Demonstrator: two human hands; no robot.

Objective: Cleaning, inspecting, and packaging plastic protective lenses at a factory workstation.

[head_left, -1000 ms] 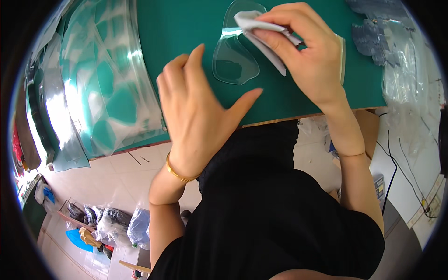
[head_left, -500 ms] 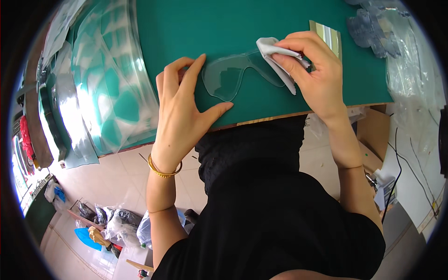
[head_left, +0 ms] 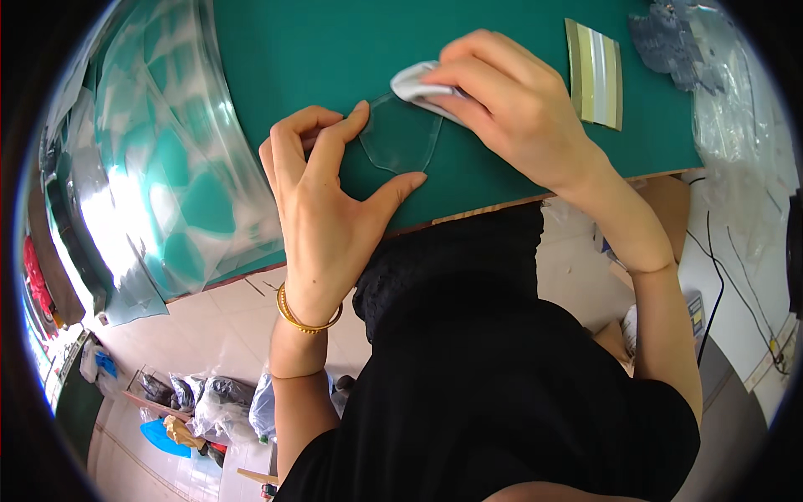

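Note:
A clear goggle-shaped lens [head_left: 400,138] lies flat on the green tabletop [head_left: 335,50]. My left hand [head_left: 322,184] is spread at its left end, index finger and thumb touching the lens edge. Pinched in my right hand [head_left: 514,105] is a folded light-grey cloth [head_left: 418,84], which lies against the upper part of the lens. The right portion of the lens is hidden under that hand and the cloth.
Clear plastic sheets with cut-outs [head_left: 180,184] cover the table's left side. A silver-and-yellow striped piece [head_left: 595,75] lies at the right. Clear plastic wrap [head_left: 740,109] hangs at the far right. Several bagged items [head_left: 222,397] stand on the floor, lower left.
My right hand has slid left with the cloth, from the right half of the lens toward its left half. My left hand stays at the lens's left end.

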